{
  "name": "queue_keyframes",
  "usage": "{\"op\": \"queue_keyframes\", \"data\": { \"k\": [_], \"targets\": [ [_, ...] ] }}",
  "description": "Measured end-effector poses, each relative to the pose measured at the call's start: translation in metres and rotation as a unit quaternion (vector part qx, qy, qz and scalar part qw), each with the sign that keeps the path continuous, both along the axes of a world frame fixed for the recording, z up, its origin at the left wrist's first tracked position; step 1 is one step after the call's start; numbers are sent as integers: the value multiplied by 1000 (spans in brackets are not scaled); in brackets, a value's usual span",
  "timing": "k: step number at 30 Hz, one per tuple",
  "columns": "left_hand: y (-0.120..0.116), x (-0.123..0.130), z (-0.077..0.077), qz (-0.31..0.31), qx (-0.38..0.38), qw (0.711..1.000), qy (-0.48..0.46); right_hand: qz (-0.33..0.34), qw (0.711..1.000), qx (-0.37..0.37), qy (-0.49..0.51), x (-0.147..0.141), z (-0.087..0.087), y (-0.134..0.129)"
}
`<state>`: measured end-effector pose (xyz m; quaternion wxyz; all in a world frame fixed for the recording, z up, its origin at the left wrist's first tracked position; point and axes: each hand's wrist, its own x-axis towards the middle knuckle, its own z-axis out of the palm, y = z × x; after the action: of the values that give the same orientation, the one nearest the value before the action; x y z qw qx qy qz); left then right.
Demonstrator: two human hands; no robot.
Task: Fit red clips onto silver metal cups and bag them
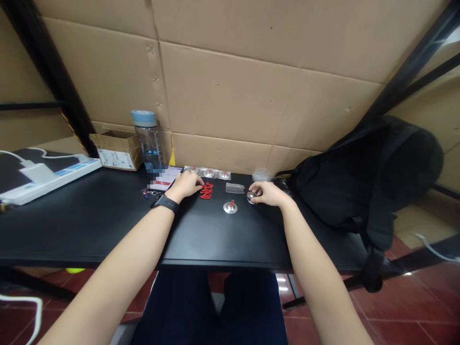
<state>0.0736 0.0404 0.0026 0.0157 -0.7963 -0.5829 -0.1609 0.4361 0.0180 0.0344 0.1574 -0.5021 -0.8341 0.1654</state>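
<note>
My left hand (187, 185) rests on the black table with its fingers slightly apart, fingertips beside a row of red cord loops (206, 191). Whether they touch the cords is hard to tell. My right hand (268, 193) grips a small silver cymbal (251, 197) between thumb and fingers, low over the table; part of it is hidden by the fingers. Between the hands lies another small silver cymbal (230, 208), dome up, with a red cord loop standing from its middle. A clear plastic bag (235, 188) lies flat behind it.
Several bagged silver discs (209, 173) line the back by the cardboard wall (230, 96). At left are a phone (166, 178), a water bottle (148, 139), a cardboard box (120, 152) and a power strip (64, 178). A black backpack (345, 177) covers the right end.
</note>
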Motion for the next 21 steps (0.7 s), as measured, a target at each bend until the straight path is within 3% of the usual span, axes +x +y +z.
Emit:
{"op": "queue_keyframes", "data": {
  "k": [5,21],
  "targets": [
    [-1,-2,2,7,25,1000,-8,-2,1000,3,1,0,1,0],
    [-8,3,6,47,-12,999,7,-2,1000,15,24,3,-2,2]
  ]
}}
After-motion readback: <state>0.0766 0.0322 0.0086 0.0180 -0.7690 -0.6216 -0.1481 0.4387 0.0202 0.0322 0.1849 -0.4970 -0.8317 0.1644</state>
